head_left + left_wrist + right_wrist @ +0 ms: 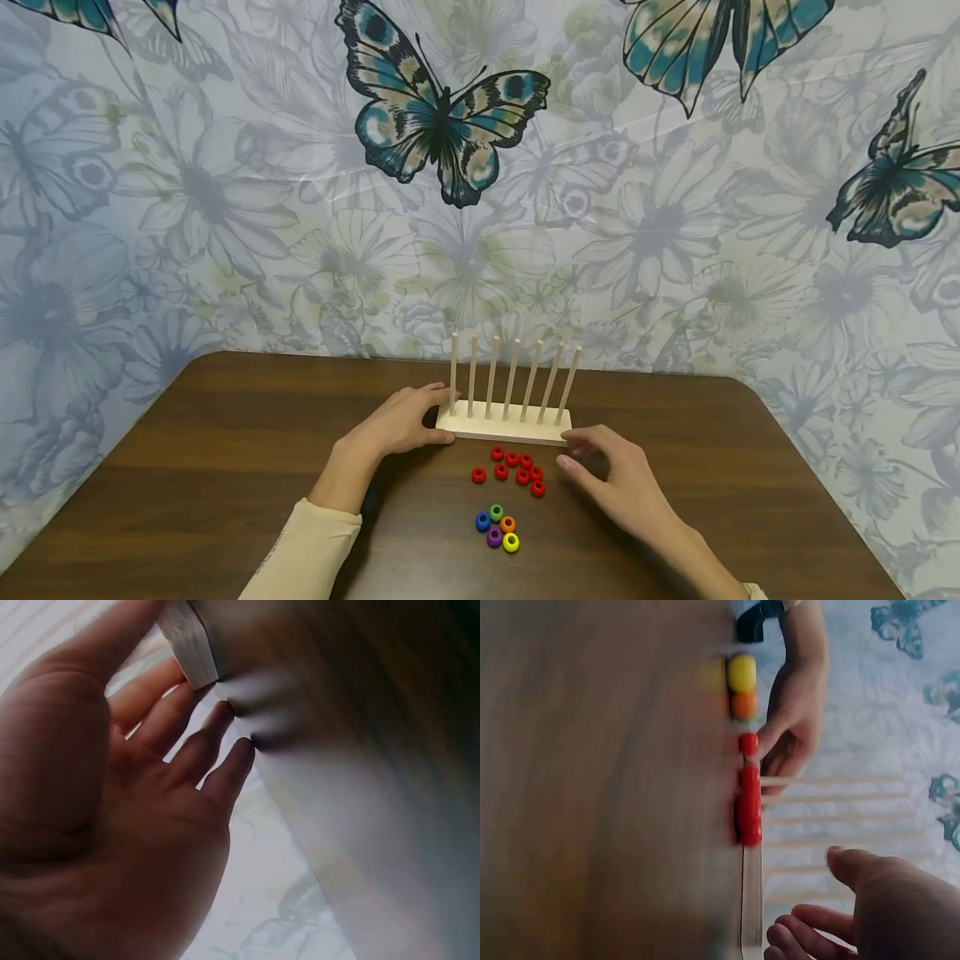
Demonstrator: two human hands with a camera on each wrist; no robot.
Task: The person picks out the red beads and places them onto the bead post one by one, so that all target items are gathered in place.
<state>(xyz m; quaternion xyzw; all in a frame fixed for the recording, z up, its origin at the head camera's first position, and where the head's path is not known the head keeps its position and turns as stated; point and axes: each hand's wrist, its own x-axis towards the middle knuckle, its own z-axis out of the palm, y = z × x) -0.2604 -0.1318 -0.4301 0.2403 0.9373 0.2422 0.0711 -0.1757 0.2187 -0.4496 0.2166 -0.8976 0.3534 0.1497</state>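
A pale wooden peg stand [502, 429] with a row of several upright dowels stands toward the back of the table. My left hand [397, 422] holds its left end, thumb at the front and fingers behind; the left wrist view shows the block's end [193, 656] between them. At the front right corner, my right hand [621, 483] has its fingertips close to the base, thumb apart and nothing held; whether they touch cannot be told. Several red beads [501, 472] lie in front of the stand. Nearer me is a cluster of beads: green, blue, orange, purple [494, 537] and yellow [511, 543].
The brown wooden table [225, 467] has rounded far corners. Behind it hangs a pale flowered backdrop [300, 250] with teal butterflies, close to the table's far edge.
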